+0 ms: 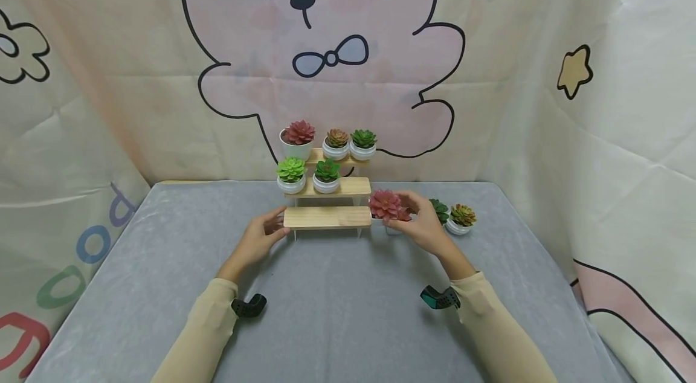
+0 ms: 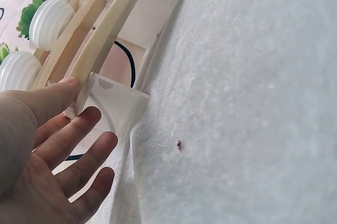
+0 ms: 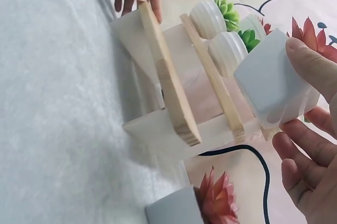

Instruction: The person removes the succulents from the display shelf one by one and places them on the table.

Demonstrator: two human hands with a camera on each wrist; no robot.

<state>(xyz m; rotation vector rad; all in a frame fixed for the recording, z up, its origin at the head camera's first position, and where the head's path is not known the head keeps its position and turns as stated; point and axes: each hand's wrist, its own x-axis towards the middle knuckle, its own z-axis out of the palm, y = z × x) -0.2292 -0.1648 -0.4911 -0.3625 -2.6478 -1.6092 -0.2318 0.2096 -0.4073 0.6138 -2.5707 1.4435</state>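
Note:
A three-tier plant stand [image 1: 326, 218] with wooden shelves and clear supports stands in the middle of the table. My left hand [image 1: 265, 235] pinches the left end of its lowest shelf [image 2: 100, 40], thumb on top and forefinger beside it, other fingers spread. My right hand [image 1: 421, 223] grips a white angular pot [image 3: 274, 77] with a red succulent [image 1: 385, 205], raised off the table at the stand's right end. A second pot [image 3: 176, 208] with a red succulent stands on the table below that hand. The bottom shelf is bare.
The middle shelf carries a light green succulent [image 1: 291, 171] and a green succulent [image 1: 327, 173]. On top are a red succulent [image 1: 298, 134], a brownish succulent [image 1: 337, 140] and another green one. Right of the right hand stand a dark green plant [image 1: 439, 210] and a yellowish succulent [image 1: 461, 217].

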